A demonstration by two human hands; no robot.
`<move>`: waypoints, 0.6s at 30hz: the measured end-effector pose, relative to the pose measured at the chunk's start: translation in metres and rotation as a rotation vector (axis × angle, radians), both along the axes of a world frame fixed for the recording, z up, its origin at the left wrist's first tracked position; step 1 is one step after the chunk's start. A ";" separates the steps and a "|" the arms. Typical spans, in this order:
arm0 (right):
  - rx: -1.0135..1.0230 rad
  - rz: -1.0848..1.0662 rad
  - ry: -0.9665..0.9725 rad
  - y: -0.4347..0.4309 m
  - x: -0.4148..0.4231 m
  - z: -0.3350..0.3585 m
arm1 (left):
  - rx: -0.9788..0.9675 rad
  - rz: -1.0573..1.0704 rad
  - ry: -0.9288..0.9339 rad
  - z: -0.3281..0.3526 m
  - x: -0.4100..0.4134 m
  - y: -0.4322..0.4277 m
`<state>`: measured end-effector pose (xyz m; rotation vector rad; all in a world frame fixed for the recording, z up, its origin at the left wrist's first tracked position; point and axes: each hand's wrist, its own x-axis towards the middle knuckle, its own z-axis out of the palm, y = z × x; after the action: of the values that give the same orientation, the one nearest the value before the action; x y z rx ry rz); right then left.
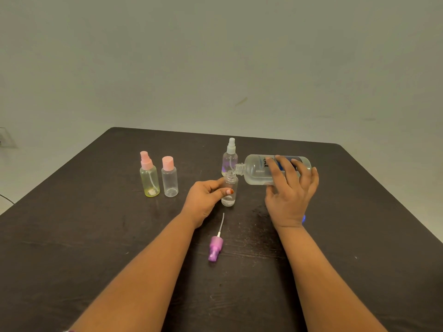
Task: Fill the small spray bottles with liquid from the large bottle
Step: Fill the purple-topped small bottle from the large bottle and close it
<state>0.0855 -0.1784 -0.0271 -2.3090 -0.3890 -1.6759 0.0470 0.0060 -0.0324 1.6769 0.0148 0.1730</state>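
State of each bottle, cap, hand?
Large bottle: uncapped, tipped sideways.
Open small bottle: upright, slightly filled.
Purple spray head: off, lying flat.
Yellow spray bottle: upright, capped.
Pink-capped bottle: upright, closed.
White-topped spray bottle: upright, capped.
Left hand: grips open small bottle.
Right hand: grips large bottle.

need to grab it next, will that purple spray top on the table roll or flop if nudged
The purple spray top lies on its side and looks round, so a nudge may roll it. Its thin dip tube likely bends easily. Small plastic, probably very light.
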 end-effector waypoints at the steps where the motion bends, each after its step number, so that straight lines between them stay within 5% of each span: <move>1: -0.002 -0.001 0.003 0.000 0.000 0.000 | -0.004 -0.002 -0.001 0.000 0.000 0.000; 18: -0.007 -0.009 0.005 0.001 -0.001 0.003 | -0.023 -0.002 -0.007 0.001 -0.001 -0.001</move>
<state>0.0847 -0.1777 -0.0246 -2.3231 -0.3837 -1.6750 0.0457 0.0052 -0.0315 1.6538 0.0104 0.1766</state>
